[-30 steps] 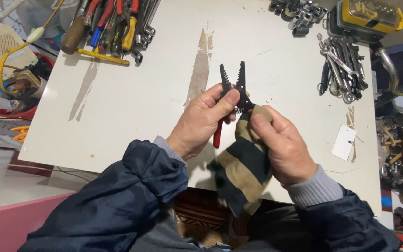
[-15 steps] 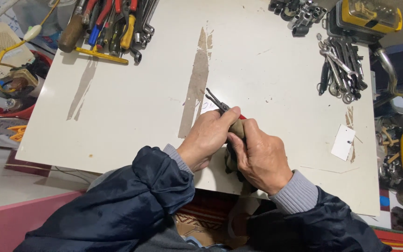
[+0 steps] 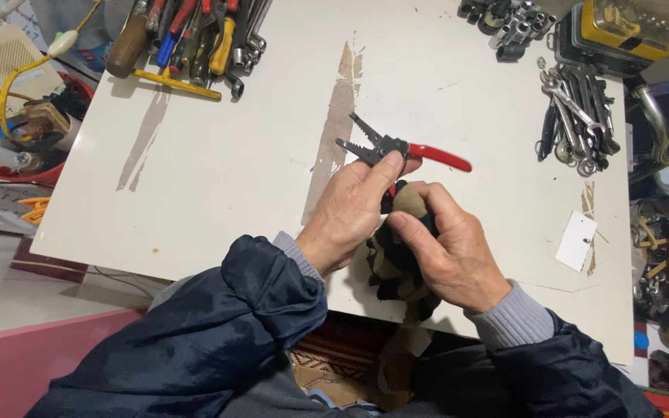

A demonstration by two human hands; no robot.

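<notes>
**Stripper pliers in one hand, cloth in the other**

We hold a pair of red-handled wire-stripper pliers [image 3: 396, 149] just above the white worktop [image 3: 218, 186], near its middle, with the notched black blades spread and pointing left. Our left hand [image 3: 350, 213] is closed around the lower handle, thumb pressed up by the pivot, which leaves the upper red grip sticking out free to the right. Our right hand [image 3: 451, 248] is closed on a bunched dark and tan cloth [image 3: 396, 267], pushed up against the tool just under the pivot; the rag hangs over the near edge of the worktop. The two hands touch, so the tool is braced where the cloth meets it.

Further out, a heap of screwdrivers and pliers [image 3: 187, 35] lies at the far left corner, a row of spanners [image 3: 578, 116] at the right, sockets [image 3: 505, 19] and a yellow case [image 3: 621, 31] beyond. A white paper tag [image 3: 576, 240] lies near the right edge.
</notes>
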